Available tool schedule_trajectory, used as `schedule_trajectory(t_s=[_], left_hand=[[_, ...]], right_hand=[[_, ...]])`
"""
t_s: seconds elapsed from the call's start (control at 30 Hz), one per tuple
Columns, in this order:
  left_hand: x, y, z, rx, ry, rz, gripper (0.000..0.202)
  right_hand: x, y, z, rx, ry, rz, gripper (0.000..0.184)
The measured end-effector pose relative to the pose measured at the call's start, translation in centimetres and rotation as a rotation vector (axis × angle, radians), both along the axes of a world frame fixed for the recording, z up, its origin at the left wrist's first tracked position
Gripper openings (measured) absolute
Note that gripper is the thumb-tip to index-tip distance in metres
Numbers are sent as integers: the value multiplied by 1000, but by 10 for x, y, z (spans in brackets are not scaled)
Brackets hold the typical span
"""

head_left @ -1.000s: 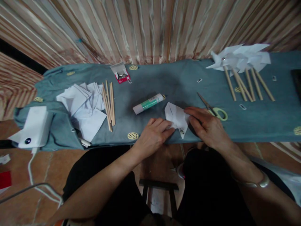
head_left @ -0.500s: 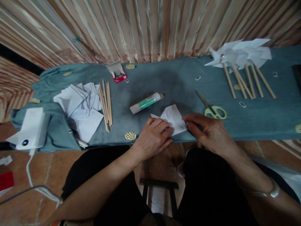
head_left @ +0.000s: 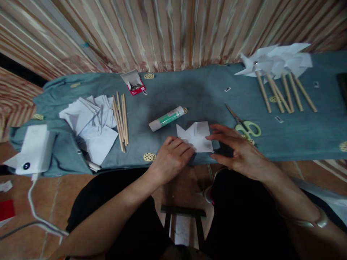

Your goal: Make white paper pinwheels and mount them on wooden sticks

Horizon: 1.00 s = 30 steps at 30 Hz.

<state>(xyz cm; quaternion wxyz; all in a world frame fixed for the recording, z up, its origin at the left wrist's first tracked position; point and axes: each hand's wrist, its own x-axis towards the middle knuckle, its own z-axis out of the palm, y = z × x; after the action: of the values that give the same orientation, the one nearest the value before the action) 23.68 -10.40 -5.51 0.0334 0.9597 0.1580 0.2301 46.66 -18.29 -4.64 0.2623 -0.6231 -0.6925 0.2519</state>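
A small piece of white paper (head_left: 199,139) with slits and a partly folded flap lies near the front edge of the cloth-covered table. On its lower left part rests my left hand (head_left: 173,153), fingers bent together and gripping it, the fingertips partly hidden. My right hand (head_left: 234,148) is at the paper's right edge, thumb and fingers apart, with one fingertip touching or nearly touching it. Behind the paper lies a white and green glue stick (head_left: 167,118). Scissors with light green handles (head_left: 248,129) lie just beyond my right hand.
Several wooden sticks (head_left: 121,122) lie beside a pile of cut white papers (head_left: 89,115) at left. A red and white box of pins (head_left: 135,83) stands open behind. Paper pinwheels on sticks (head_left: 279,63) lie at back right. A white device (head_left: 35,150) with a cable sits at the left end.
The paper has turned slightly and lies flatter and squarer to me. My right hand has loosened from its right corner, and its fingers have spread. My left hand stays on the paper.
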Motion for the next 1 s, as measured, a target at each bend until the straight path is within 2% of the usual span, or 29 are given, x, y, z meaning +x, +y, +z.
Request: schedule_trajectory(t_s=[0.27, 0.47, 0.53, 0.77, 1.0], left_hand=[[-8, -2, -1, -95, -44, -43, 13], [-10, -3, 0, -103, -47, -46, 13], [-10, -4, 0, -96, -42, -48, 14], [-10, -5, -1, -83, -9, -48, 14], [-8, -8, 1, -89, 15, -51, 18]], right_hand=[[-6, 1, 2, -51, 238, -16, 8], [-9, 6, 2, -70, 327, 9, 12], [-10, 6, 1, -59, 340, 13, 8], [-16, 8, 1, -55, 274, -8, 9], [-26, 9, -3, 15, 115, -93, 11]])
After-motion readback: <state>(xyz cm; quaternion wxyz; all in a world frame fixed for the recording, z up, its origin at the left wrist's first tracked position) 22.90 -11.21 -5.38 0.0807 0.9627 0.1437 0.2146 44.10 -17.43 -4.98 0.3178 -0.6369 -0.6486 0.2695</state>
